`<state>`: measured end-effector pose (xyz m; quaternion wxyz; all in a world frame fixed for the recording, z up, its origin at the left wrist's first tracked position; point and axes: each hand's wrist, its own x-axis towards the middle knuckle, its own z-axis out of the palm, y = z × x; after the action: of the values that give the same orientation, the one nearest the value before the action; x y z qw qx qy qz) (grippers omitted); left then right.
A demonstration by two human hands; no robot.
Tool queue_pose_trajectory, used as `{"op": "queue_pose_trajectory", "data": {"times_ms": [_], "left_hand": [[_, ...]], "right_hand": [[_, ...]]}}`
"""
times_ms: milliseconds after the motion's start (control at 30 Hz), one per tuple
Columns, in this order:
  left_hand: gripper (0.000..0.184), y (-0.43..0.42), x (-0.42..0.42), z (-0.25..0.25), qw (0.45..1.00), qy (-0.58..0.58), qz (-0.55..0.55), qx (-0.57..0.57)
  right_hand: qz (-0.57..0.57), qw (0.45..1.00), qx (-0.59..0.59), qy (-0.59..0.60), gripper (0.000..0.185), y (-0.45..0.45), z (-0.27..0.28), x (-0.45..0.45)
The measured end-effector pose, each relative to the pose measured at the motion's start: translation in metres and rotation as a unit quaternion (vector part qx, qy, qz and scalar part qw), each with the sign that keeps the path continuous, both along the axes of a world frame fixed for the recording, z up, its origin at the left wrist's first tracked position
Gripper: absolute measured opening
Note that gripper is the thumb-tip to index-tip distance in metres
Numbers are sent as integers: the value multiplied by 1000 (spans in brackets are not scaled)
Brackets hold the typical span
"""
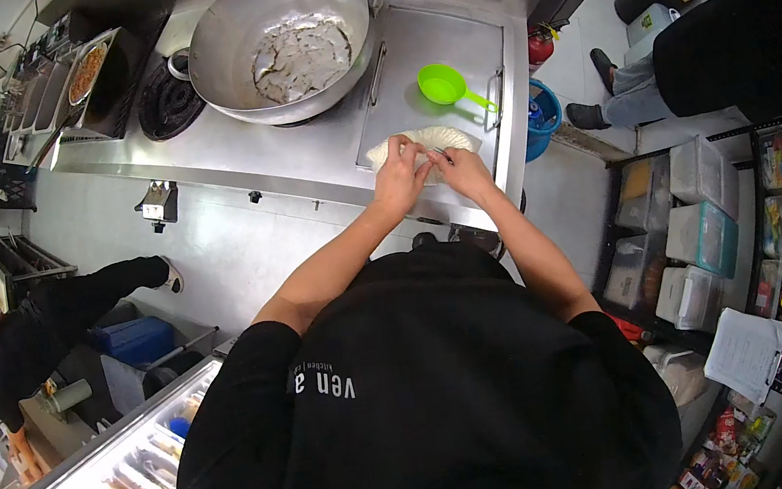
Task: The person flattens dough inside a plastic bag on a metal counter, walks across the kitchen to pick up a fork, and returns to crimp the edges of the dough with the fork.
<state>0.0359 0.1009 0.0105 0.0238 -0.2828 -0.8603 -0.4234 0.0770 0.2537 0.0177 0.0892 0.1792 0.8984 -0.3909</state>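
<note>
A whitish, textured bundle that looks like a filled bag [458, 138] lies at the front edge of the steel counter; its contents cannot be made out. My left hand [401, 176] is on its near side, fingers bent and pinching its edge. Close beside it, my right hand [462, 171] also pinches the bag, the fingertips of both hands almost meeting. A bright green ladle-like scoop [441, 84] rests on the steel lid just beyond the bag, its handle toward the right. To the left stands a large metal wok [222, 57] with some shiny liquid at its bottom.
A black burner [170, 97] and a container of reddish-brown food [87, 73] are left of the wok. A blue bucket [549, 116] stands right of the counter. One person [688, 63] stands at right, another [38, 317] bends at left. Storage shelves hold plastic boxes [705, 177].
</note>
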Motion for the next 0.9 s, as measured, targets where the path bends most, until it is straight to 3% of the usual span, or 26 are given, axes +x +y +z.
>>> {"op": "queue_pose_trajectory", "data": {"times_ms": [67,133,233,367,533,800,900], "left_hand": [[12,1,1,2,999,10,21,29],[10,1,1,0,998,-33,-34,-50],[11,-1,-1,-6,997,-38,-44,-53],[15,0,-2,-9,999,-38,-15,-19],[20,1,0,-11,995,-101,21,9],[23,10,5,-4,989,-120,83,23],[22,11,4,-3,988,-117,94,26]], "right_hand": [[-7,1000,-18,-5,50,2,-2,-1],[-10,999,-37,-11,50,2,-2,-1],[8,999,-31,-24,50,5,-3,-3],[11,999,26,41,53,6,-26,-2],[-10,998,-56,16,46,0,-13,-4],[30,993,-14,109,45,1,-26,-4],[31,994,-43,92,45,8,-33,-2]]}}
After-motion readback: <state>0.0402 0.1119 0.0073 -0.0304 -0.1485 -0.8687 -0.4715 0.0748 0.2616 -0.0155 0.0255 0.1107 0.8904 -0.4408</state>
